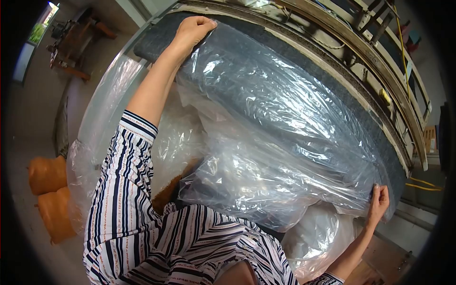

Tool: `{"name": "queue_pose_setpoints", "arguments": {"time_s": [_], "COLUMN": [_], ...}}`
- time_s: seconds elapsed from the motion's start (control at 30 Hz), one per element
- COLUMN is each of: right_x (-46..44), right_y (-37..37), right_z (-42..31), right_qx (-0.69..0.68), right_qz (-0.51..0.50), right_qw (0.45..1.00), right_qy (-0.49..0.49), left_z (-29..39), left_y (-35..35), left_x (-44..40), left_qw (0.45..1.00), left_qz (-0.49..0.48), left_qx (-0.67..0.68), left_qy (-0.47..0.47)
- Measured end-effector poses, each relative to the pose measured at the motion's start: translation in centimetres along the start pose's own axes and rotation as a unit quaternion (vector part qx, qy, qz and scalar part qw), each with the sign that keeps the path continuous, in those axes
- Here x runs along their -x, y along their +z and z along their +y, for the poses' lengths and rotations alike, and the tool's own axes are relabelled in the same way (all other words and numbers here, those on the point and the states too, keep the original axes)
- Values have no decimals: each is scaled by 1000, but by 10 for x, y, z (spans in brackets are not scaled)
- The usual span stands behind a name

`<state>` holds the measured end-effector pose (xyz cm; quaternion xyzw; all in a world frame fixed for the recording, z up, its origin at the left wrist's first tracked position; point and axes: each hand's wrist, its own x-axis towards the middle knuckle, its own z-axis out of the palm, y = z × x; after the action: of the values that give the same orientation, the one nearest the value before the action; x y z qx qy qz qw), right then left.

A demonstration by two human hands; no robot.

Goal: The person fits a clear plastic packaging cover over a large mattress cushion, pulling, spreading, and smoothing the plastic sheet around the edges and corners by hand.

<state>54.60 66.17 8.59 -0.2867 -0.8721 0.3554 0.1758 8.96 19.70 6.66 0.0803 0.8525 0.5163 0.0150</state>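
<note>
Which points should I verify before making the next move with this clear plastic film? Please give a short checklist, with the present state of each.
1. Left hand has the clear plastic film: ok, pinched at its far-left edge.
2. Right hand has the film: ok, pinched near its right end.
3. Film lies over the dark grey pad: ok, with some pad showing beyond its edges.
4. Film is smooth: not ok, creases run across it.
5. Film is a single layer: cannot tell, the transparent folds overlap.
</note>
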Motion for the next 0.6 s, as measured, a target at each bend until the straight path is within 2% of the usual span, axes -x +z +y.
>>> {"name": "queue_pose_setpoints", "arguments": {"time_s": [0.1, 0.2, 0.3, 0.4, 0.5, 0.6], "right_x": [-3, -7, -8, -12, -15, -10], "right_y": [-1, -4, 3, 9, 8, -4], "right_z": [0, 3, -13, -17, -24, -31], "right_qx": [-33, -51, -65, -81, -97, -119], "right_qz": [2, -14, -35, -26, -54, -131], "right_qw": [999, 999, 997, 996, 994, 982], "right_qy": [-19, 7, 19, -9, 5, 73], "left_z": [-13, -21, -20, -17, -21, -31], "left_y": [0, 3, 2, -1, -3, -5], "left_x": [-7, -15, -14, -14, -19, -35], "left_qw": [999, 997, 986, 977, 966, 930], "left_qz": [7, 47, 110, 128, 141, 194], "left_qx": [36, -1, -89, -154, -196, -295], "left_qy": [34, 64, 88, 74, 91, 97]}}
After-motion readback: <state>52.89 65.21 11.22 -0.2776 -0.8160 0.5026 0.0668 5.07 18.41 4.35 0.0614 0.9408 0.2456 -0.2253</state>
